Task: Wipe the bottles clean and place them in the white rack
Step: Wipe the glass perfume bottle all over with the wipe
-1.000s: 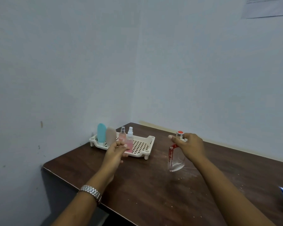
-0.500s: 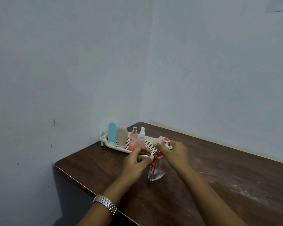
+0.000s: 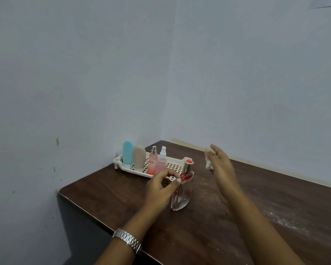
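Note:
A clear glass bottle [image 3: 181, 196] with a red cap stands on the brown table, just in front of the white rack [image 3: 177, 165]. My left hand [image 3: 161, 188] pinches this bottle at its shoulder, below the cap. My right hand [image 3: 221, 169] hovers to the bottle's right, off it, fingers stretched, with a small white wipe [image 3: 208, 162] held against the fingertips. In the rack stand a teal tube [image 3: 128, 154], a beige tube [image 3: 139, 156], a pink spray bottle [image 3: 152, 161] and a white-capped spray bottle [image 3: 162, 161].
The table [image 3: 208, 236] sits in a corner, with walls behind and to the left. Its left edge drops off near the rack. White dust streaks [image 3: 287, 220] mark the wood at the right. A silver watch [image 3: 127, 240] is on my left wrist.
My right hand let go of the bottle's cap and swung away to the right with the wipe. My left hand closed on the bottle's shoulder. The view shifted slightly.

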